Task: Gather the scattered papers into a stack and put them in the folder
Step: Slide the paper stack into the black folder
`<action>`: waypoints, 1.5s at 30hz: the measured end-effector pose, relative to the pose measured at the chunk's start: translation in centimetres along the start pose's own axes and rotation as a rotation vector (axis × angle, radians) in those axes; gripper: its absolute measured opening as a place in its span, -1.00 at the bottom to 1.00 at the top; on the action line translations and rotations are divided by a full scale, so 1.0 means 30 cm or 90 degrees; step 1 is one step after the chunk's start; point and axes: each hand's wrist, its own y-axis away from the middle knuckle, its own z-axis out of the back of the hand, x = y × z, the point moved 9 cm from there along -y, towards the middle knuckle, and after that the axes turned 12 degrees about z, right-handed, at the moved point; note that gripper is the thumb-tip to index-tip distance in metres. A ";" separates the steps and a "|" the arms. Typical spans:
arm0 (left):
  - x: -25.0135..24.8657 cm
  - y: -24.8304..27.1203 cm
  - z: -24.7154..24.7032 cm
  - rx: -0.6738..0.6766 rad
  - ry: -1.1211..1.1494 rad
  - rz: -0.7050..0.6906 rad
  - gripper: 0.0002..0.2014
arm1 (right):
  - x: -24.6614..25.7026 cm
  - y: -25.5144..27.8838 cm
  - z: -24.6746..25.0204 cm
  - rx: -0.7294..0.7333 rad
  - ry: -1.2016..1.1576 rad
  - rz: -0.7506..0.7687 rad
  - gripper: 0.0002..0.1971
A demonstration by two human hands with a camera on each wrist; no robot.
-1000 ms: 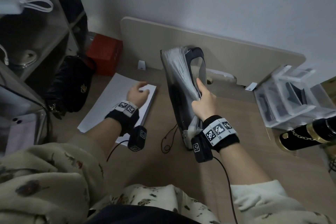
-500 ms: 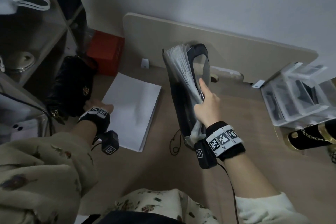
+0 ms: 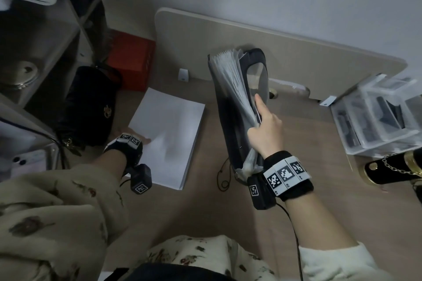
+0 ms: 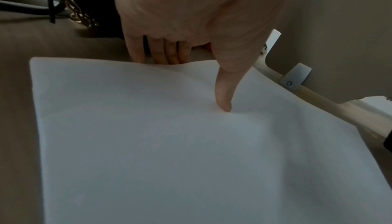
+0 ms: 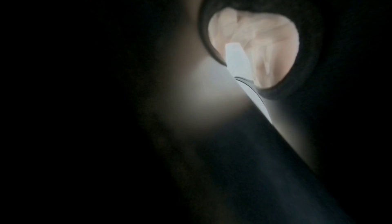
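On the desk (image 3: pixel 319 189), white papers (image 3: pixel 169 139) lie squarely stacked.

Matt white paper is seen in the stack of sheets (image 3: pixel 166 137); smooth dark plastic with translucent glossy pockets in the folder (image 3: pixel 230 107); pale matt wood grain in the desk (image 3: pixel 331 201); glossy clear plastic in the storage boxes (image 3: pixel 376 118) at far right.

A black handbag (image 3: pixel 89 107) and red box (image 3: pixel 131 59) crowd the papers' (image 3: pixel 169 134) left edge.
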 end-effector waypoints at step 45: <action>-0.085 -0.009 -0.025 0.150 -0.135 -0.144 -0.44 | -0.020 -0.004 0.016 -0.010 0.001 0.000 -0.13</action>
